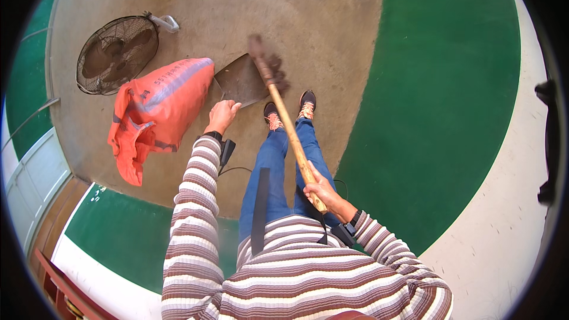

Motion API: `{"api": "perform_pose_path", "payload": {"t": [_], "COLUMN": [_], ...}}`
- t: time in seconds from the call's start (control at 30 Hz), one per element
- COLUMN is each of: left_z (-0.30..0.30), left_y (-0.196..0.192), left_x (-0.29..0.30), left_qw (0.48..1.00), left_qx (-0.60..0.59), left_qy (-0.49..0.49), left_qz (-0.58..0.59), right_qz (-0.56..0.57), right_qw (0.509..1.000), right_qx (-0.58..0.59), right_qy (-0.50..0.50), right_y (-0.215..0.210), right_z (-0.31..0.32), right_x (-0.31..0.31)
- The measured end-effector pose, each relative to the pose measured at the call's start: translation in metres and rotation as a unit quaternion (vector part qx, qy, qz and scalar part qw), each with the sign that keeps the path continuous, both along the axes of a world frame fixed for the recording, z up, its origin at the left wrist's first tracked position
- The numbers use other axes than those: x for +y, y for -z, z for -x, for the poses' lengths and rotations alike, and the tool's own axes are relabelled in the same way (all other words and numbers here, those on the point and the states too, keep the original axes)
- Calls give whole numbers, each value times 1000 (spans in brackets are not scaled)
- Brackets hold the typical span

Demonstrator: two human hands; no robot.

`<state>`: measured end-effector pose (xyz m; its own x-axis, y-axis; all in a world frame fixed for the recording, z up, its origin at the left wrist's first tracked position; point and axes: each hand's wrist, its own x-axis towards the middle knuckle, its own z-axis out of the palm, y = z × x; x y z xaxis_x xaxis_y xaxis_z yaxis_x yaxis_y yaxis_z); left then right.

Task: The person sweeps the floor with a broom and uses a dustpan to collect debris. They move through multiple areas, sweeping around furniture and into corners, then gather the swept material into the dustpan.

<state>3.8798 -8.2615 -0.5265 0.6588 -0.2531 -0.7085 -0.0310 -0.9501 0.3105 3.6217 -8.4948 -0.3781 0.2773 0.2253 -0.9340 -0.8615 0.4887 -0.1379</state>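
Note:
My right hand [323,188] is wrapped round the upper end of a wooden-handled broom [290,133]. The broom's dark, shaggy head is smeared by motion and lies against the right side of a dark, flat dustpan [240,80]. At the dustpan's near edge my left hand [221,117] is closed, gripping it; the hold itself is partly hidden by my fingers. Just left of the dustpan lies a full orange sack [172,92] with a pale purple stripe, its loose end folded toward me.
A round caged fan [118,53] lies on the brown floor [320,24] beyond the sack. Green flooring [438,112] spreads on the right. My shoes [306,105] stand close to the dustpan. A red metal frame [68,290] is at the lower left, near a pale door panel [38,166].

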Motion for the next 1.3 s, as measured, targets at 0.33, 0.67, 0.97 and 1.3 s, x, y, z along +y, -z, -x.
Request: {"api": "perform_pose_path", "payload": {"t": [0.33,0.67,0.97,1.3], "left_z": [13,36,86,66], "left_y": [-9,8,-5,-38], "left_x": [37,43,69,24], "left_qw": [997,993,976,941], "left_qx": [62,-29,1,-42], "left_qy": [-15,-110,-184,-325], "left_qz": [32,35,115,85], "right_qz": [10,-77,-20,-211], "right_qw": [1000,996,990,967], "right_qx": [23,42,-83,-130], "right_qy": [-7,19,-111,-67], "right_y": [-62,-22,-60,73], "right_z": [-8,-46,-112,-309], "right_x": [-37,-28,-51,-58]}}
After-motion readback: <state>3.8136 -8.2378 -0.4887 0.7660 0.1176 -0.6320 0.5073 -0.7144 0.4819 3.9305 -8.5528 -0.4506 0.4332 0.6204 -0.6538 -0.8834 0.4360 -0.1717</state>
